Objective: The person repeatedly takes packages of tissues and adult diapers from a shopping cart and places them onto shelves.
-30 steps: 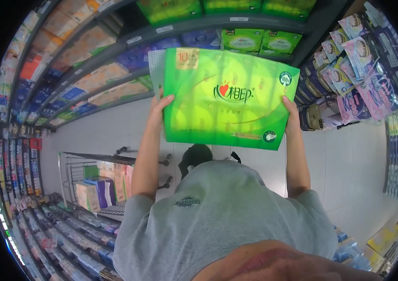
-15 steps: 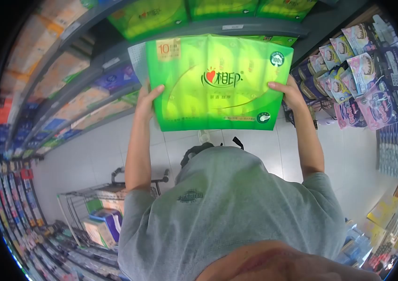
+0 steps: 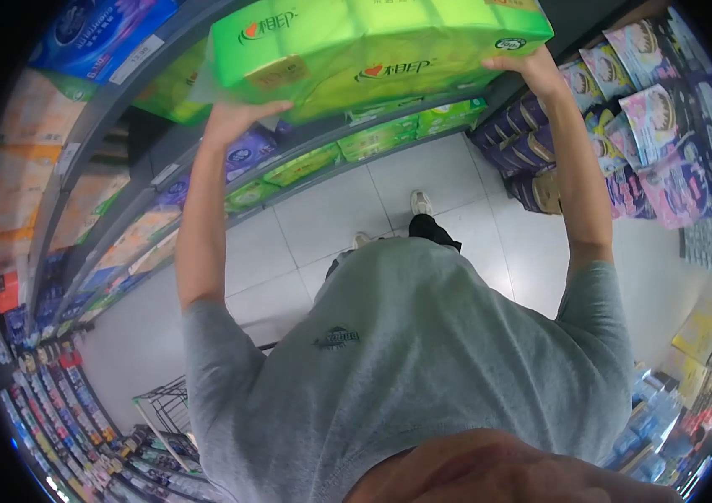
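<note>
A large green plastic-wrapped pack of tissues point(image 3: 348, 84) is held up in front of the shelving at the top of the view. My left hand point(image 3: 239, 121) grips its lower left corner, with the thumb pressed along the front. At the other end, my right hand point(image 3: 532, 74) has hold of the right side, thumb on the front. Both the top and the front of the pack show, and its far edge runs out of view. The fingers behind the pack are hidden.
Shelves with price labels point(image 3: 138, 59) curve along the left, with a blue pack point(image 3: 96, 33) high up. Green packs point(image 3: 381, 138) line a lower shelf. Hanging bags point(image 3: 654, 126) are on the right. A wire cart point(image 3: 167, 411) stands behind on the left, over the tiled floor point(image 3: 289, 243).
Both hands have carried the tissue pack up and away from my body toward the shelving. It has tipped so its top shows. My view has turned, and the cart is less visible.
</note>
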`<state>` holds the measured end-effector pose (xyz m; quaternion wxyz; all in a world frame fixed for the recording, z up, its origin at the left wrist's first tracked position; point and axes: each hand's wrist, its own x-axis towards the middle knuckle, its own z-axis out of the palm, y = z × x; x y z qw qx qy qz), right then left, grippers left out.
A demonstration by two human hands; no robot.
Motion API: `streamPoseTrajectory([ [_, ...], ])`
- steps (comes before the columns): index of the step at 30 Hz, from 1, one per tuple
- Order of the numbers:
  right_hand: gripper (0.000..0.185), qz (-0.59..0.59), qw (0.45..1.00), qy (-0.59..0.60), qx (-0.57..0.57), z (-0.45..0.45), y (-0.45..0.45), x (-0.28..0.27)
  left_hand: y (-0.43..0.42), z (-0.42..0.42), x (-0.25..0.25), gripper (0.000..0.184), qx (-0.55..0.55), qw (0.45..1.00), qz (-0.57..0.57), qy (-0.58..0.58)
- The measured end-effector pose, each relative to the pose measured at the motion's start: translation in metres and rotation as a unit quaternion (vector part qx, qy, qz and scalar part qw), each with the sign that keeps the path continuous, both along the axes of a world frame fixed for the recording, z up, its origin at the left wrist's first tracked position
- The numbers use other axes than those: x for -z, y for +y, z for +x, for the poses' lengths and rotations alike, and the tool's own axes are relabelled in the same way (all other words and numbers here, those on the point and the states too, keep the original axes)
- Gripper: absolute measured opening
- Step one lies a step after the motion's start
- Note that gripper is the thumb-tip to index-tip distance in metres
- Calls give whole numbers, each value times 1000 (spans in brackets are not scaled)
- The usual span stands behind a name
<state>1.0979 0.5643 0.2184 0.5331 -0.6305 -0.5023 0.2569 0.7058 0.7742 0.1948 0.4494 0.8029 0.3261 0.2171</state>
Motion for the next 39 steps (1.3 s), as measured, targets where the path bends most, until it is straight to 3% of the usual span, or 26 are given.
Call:
streamPoseTrajectory([
  [2, 49, -9, 997, -36, -65, 48, 28, 20, 4, 20, -5, 59, -30, 995, 66, 69],
  [6, 43, 11, 993, 0, -121, 90, 66, 27, 8, 50, -3, 48, -22, 992, 79, 100],
  [9, 39, 3, 992, -45, -114, 111, 87, 31, 34, 53, 30, 42, -66, 983, 102, 134],
  [13, 39, 17, 986, -104, -128, 138, 115, 55, 35, 64, 32, 48, -84, 947, 200, 236],
  [15, 41, 53, 978, -157, -127, 143, 127, 67, 41, 62, 45, 46, -93, 941, 230, 230],
  [20, 43, 39, 985, -131, -110, 141, 136, 96, 58, 59, 64, 39, -83, 927, 299, 209],
  [22, 42, -13, 986, -139, -90, 135, 138, 96, 65, 59, 72, 37, -102, 929, 281, 218],
  [24, 39, 5, 986, -139, -95, 128, 138, 90, 73, 56, 78, 36, -128, 929, 263, 226],
  [29, 37, -60, 994, -61, -72, 120, 138, 89, 97, 52, 110, 35, -127, 926, 231, 271],
  [34, 40, -64, 994, -4, -93, 127, 155, 96, 70, 95, 59, 44, -126, 936, 159, 287],
  [36, 41, -69, 991, 26, -108, 127, 169, 95, 83, 92, 67, 41, -149, 953, 139, 225],
  [38, 44, 6, 993, -21, -114, 134, 186, 96, 93, 95, 65, 50, -109, 978, 60, 166],
  [39, 49, -108, 983, -98, -111, 143, 191, 93, 94, 100, 60, 59, -112, 988, 28, 99],
])
